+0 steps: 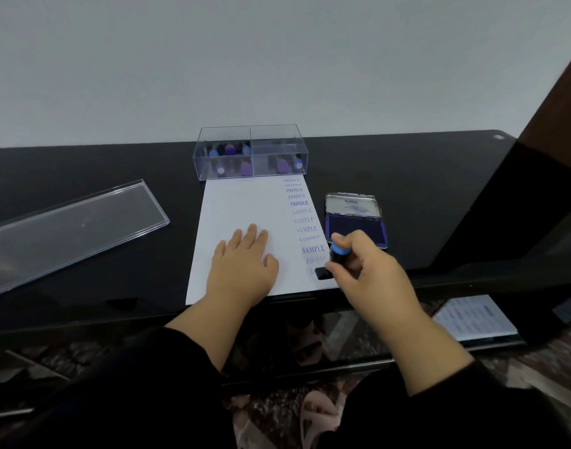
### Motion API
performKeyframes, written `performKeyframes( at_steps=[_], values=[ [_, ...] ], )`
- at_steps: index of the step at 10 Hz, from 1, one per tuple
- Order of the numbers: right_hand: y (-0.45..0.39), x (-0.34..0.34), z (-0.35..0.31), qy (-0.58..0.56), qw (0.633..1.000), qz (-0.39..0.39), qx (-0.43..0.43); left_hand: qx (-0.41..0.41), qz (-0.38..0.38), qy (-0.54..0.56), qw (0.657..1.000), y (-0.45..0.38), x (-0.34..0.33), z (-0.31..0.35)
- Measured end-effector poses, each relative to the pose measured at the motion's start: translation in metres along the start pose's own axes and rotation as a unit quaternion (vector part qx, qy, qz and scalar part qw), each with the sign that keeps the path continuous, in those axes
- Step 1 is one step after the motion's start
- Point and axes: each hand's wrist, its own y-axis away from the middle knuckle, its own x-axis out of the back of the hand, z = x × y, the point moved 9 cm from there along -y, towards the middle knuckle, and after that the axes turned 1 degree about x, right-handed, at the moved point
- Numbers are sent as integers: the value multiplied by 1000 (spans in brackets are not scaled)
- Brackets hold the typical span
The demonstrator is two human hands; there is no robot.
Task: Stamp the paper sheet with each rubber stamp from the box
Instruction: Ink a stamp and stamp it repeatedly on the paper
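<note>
A white paper sheet [239, 205] lies on the black table, with a column of blue prints reading FRAGILE, SAMPLE and AIR MAIL down its right side. My left hand [243, 264] rests flat on the sheet with straight fingers. My right hand [371, 270] grips a rubber stamp [337, 254] with a blue top and black base, its base down on the sheet's lower right corner. A clear plastic box [250, 153] with several more stamps stands at the sheet's far end. An open ink pad [355, 222] with purple ink lies right of the sheet.
The box's clear lid [73, 228] lies on the table [99, 163] at the left. A grey wall rises behind the table. A printed sheet [475, 319] lies on a lower shelf at the right. A brown panel stands at the far right.
</note>
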Motion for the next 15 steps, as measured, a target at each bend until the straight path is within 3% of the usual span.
performKeyframes(
  at_steps=[14,15],
  values=[
    [4,-17,-3,82,997,-13,5,-6,-5,-1,1000,3,-1,0],
    [-2,-3,7,-50,997,43,-34,-7,-8,-10,1000,2,-2,0]
  ],
)
